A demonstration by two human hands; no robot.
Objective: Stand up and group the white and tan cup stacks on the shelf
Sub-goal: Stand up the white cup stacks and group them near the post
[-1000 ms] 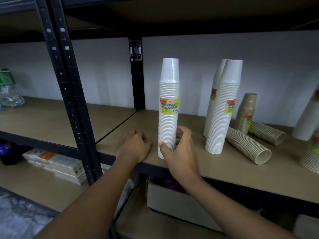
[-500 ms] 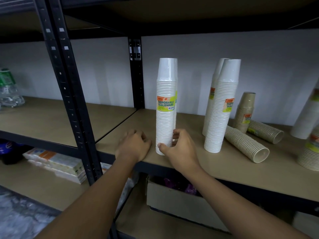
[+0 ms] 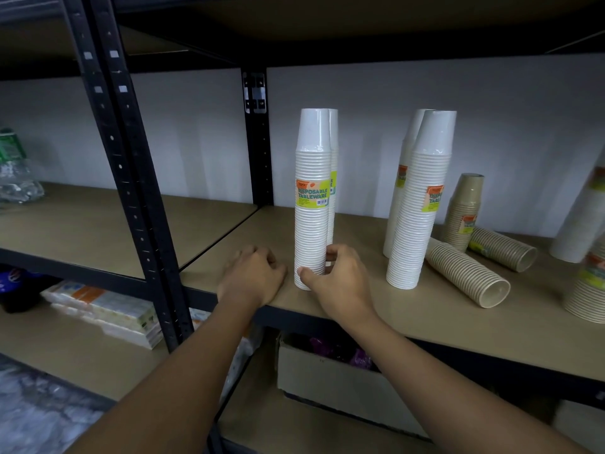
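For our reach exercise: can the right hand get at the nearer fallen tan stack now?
Likely yes: the right hand grips a white stack, but bare shelf leads to the tan stack.

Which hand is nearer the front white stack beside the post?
Right. The right hand grips the front white stack at its base; the left hand rests on the shelf just left of it, seemingly not touching.
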